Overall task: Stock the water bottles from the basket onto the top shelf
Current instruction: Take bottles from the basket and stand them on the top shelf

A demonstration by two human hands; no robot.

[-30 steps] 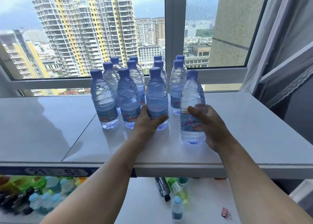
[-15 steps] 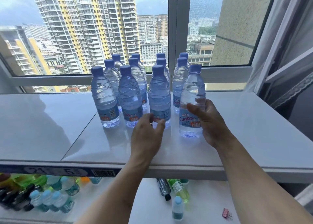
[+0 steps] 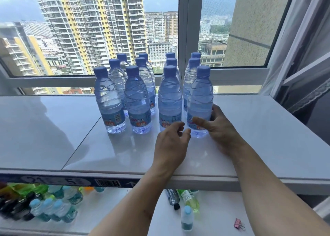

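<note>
The right hand (image 3: 218,128) grasps the near right bottle (image 3: 200,103) on the top shelf (image 3: 267,137), the left hand (image 3: 171,144) hangs released beside it, so next seems letting go and fetching another bottle.

Window (image 3: 190,30) straight ahead, white frame; tall yellow-and-grey apartment towers (image 3: 85,27) outside, hazy sky. Open window sash (image 3: 307,71) swung inward at right. Blue label strip (image 3: 71,181) with a barcode along the front edge. Below: cluster of mixed drink bottles (image 3: 39,203) at left, upright. Dark bottle (image 3: 172,198) and green bottle (image 3: 190,199) lying down, small blue-capped bottle (image 3: 187,218) upright near them. Pink binder clip (image 3: 238,223) to the right.
</note>
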